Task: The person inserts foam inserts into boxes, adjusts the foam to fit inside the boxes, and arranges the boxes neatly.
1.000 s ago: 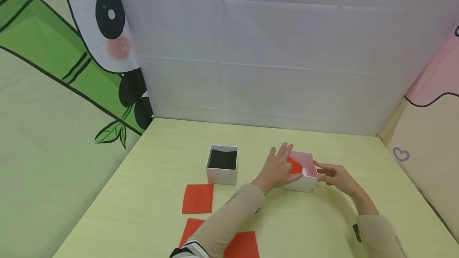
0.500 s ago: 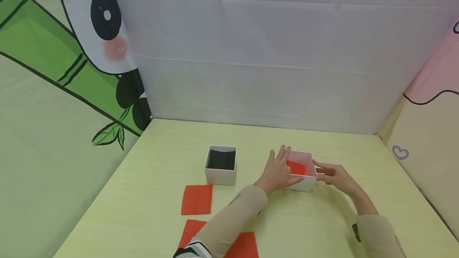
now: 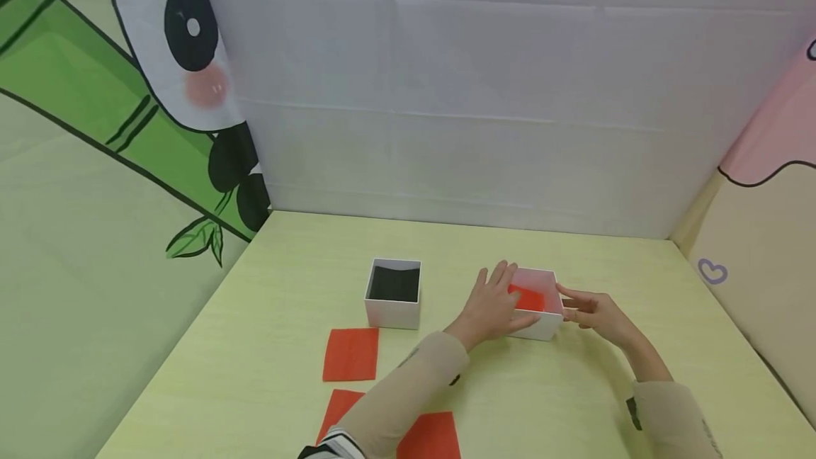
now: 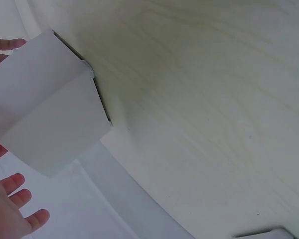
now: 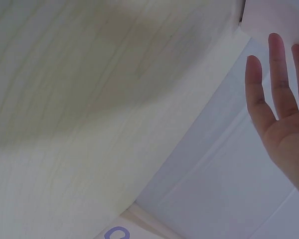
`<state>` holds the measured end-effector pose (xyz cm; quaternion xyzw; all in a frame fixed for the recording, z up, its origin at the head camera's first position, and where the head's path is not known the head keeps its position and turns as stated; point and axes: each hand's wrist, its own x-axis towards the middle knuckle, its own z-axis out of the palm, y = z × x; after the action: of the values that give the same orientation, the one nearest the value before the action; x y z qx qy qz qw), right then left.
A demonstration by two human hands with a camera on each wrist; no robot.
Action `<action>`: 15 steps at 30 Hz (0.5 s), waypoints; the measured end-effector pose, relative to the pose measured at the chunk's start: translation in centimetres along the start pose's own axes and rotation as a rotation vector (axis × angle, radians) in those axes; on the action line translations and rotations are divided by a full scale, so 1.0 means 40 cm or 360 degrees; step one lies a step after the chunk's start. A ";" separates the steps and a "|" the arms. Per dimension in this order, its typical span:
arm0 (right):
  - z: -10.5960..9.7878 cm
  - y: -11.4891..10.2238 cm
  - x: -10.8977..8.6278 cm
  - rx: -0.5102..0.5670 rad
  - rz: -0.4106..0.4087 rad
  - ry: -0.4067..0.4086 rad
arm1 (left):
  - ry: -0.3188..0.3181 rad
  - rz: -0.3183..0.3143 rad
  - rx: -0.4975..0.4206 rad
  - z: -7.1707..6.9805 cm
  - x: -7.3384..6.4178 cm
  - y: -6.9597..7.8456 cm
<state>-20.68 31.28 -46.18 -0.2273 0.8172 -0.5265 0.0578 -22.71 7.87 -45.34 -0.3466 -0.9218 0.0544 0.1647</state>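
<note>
Touching the white box [image 3: 538,326], which stands on the right side of the tabletop [image 3: 268,317], your left hand [image 3: 491,307] has its fingers spread wide, one reaching in by the red sheet [image 3: 530,298]; whether it presses the sheet you cannot tell; your right hand [image 3: 599,316] rests nearly straight fingers against the box's right wall; the box is likely light, stiff card, apt to slide or dent if squeezed, so support opposite walls low and evenly; the sheet is probably thin, limp and easily creased, so pinch it by an edge or corner.
</note>
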 end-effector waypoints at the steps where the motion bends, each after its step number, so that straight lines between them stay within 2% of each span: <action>1: 0.001 -0.001 0.000 -0.0016 0.0025 0.0006 | 0.0012 0.0009 -0.0011 -0.002 -0.004 -0.001; 2: 0.003 -0.003 0.000 -0.0045 0.0085 0.0020 | 0.0026 0.0017 -0.0023 -0.004 -0.008 -0.001; 5: 0.006 -0.007 0.000 -0.0067 0.0151 0.0026 | 0.0080 0.0039 -0.0062 -0.014 -0.020 -0.003; 8: 0.006 -0.012 -0.001 -0.0072 0.0170 0.0018 | 0.0122 0.0053 -0.0118 -0.028 -0.032 -0.004; 15: 0.007 -0.014 -0.003 -0.0065 0.0165 0.0026 | 0.0148 0.0055 -0.0265 -0.058 -0.061 -0.004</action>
<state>-20.32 30.92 -45.84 -0.1814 0.8389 -0.5079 0.0737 -20.29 6.12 -43.77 -0.3771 -0.9084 -0.0356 0.1769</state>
